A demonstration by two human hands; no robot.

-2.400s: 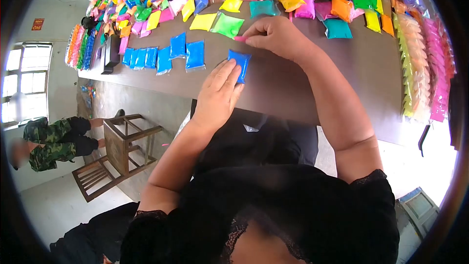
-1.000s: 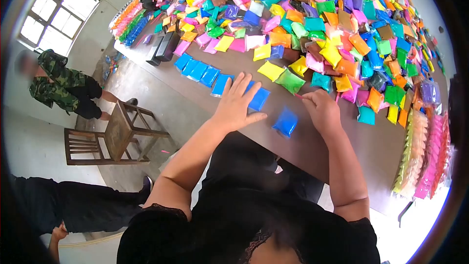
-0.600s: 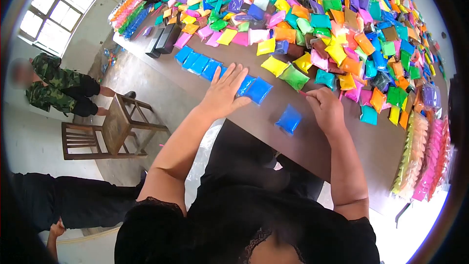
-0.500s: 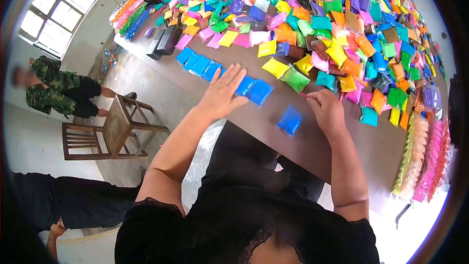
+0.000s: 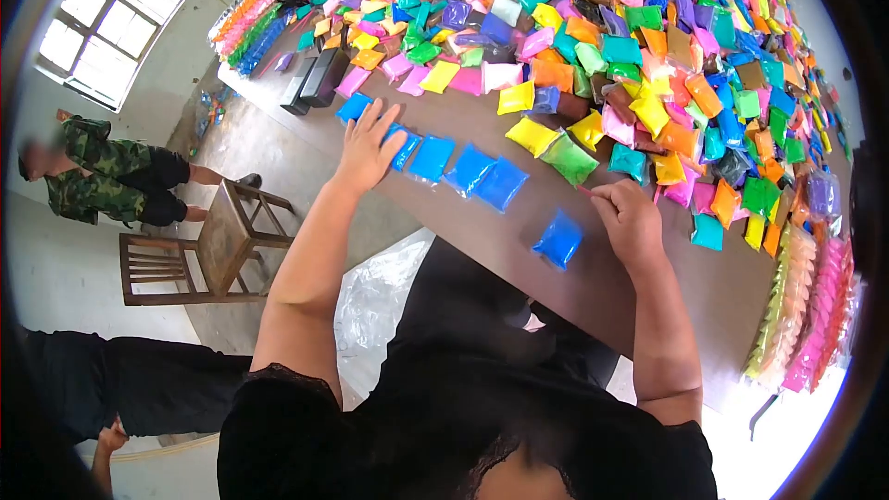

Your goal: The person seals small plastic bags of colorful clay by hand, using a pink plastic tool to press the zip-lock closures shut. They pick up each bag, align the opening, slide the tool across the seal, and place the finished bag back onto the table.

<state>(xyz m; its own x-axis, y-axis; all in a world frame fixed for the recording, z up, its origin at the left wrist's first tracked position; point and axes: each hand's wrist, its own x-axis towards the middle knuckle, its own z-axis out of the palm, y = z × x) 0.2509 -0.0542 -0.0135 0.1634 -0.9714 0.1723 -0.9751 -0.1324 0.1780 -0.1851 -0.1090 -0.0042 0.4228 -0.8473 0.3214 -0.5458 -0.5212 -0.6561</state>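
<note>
Several small blue packets (image 5: 431,159) lie in a slanting row on the brown table. My left hand (image 5: 367,150) rests palm down over the upper left part of this row, fingers spread, and hides some of it. A single blue packet (image 5: 558,241) sits apart from the row, nearer the table's front edge. To its right, my right hand (image 5: 630,220) is closed with the fingers pinched around a thin red stick (image 5: 584,191). Only the stick's tip shows clearly. A green packet (image 5: 569,159) lies just beyond this hand.
A large heap of multicoloured packets (image 5: 639,65) covers the table's far side. Two black boxes (image 5: 324,77) stand at the left. Strips of packets (image 5: 801,306) hang at the right. A wooden chair (image 5: 227,231) and a person in camouflage (image 5: 102,167) are at the left.
My left hand has slid up and left along the row, uncovering blue packets in its middle. The right hand stays beside the single packet, still pinching the stick.
</note>
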